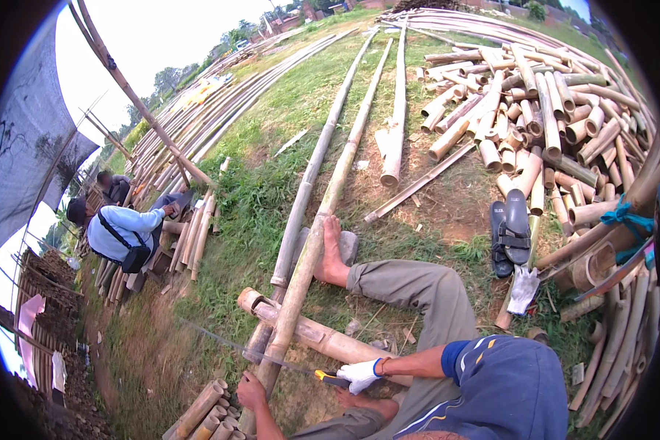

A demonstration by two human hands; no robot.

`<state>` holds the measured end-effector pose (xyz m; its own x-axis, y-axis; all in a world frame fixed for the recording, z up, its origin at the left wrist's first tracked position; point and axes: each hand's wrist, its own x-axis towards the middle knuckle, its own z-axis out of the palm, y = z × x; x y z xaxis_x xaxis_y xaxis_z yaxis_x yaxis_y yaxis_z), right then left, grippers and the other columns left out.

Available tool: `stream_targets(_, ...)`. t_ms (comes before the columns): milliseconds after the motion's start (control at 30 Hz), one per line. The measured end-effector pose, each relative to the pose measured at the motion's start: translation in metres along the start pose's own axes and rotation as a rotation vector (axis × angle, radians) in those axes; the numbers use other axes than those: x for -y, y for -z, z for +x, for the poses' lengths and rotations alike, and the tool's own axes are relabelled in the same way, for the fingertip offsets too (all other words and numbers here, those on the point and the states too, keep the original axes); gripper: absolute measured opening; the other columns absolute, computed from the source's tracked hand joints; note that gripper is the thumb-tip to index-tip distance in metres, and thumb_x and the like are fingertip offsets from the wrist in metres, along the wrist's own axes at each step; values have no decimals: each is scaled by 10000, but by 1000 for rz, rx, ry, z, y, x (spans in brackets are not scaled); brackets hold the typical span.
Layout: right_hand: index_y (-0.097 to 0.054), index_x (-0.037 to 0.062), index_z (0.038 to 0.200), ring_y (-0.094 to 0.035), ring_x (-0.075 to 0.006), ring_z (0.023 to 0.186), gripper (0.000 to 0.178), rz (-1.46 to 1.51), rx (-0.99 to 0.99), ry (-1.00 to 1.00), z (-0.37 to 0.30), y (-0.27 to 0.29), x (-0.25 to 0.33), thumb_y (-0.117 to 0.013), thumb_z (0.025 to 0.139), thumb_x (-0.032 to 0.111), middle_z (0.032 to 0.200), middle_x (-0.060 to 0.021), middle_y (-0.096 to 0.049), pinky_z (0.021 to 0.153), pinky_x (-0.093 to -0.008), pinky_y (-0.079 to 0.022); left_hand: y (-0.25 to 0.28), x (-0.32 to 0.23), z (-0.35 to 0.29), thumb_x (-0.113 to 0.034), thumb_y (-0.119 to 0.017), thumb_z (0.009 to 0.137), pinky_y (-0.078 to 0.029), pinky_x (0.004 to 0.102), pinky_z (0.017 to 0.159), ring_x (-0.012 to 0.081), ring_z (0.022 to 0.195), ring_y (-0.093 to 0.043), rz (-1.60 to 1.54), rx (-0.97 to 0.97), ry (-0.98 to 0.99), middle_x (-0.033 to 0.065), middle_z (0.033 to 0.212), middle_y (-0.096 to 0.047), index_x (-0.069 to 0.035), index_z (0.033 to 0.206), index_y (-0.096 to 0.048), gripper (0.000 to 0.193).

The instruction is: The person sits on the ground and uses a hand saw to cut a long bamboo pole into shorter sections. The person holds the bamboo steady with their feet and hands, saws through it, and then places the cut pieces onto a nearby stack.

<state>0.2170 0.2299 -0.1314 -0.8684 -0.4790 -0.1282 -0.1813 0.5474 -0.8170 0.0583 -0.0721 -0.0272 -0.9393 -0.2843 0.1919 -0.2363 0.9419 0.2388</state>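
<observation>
In a white glove, my right hand (359, 375) is closed round the yellow and black handle of a hand saw (332, 378). Its thin blade reaches leftward across a long bamboo pole (306, 282). My bare left hand (252, 391) grips that pole just below the blade. The pole rests over a thick bamboo piece (323, 339) lying crosswise. My bare foot (332, 253) presses against the pole farther up. A second long pole (312, 180) runs alongside on the left.
Cut bamboo pieces (543, 110) are heaped at the right. Black sandals (512, 231) and a loose white glove (523, 290) lie nearby. A person in light blue (125, 229) sits at the left by more bamboo. Short bamboo tubes (205, 411) stand near my left hand.
</observation>
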Motion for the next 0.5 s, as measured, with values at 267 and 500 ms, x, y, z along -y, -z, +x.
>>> stream_targets(267,-677,30,1160,-706,-437,1016,503,58,83,-70,-5,15,7,-789,755,305,1083,-235,-698,876,-522,-559,0,-6,0,-517,-443,1064,-572,603,886,492,980,-750,20,16,-19,270,1041,-787,-92,1149,-840,588)
stream_targets(500,-663,43,1195,-667,-467,1079,523,23,127,-56,-4,28,14,-784,769,322,1146,-249,-657,931,-532,-533,2,-9,1,-529,-462,1072,-575,585,896,483,1003,-751,4,63,18,266,1047,-789,-107,1163,-839,573)
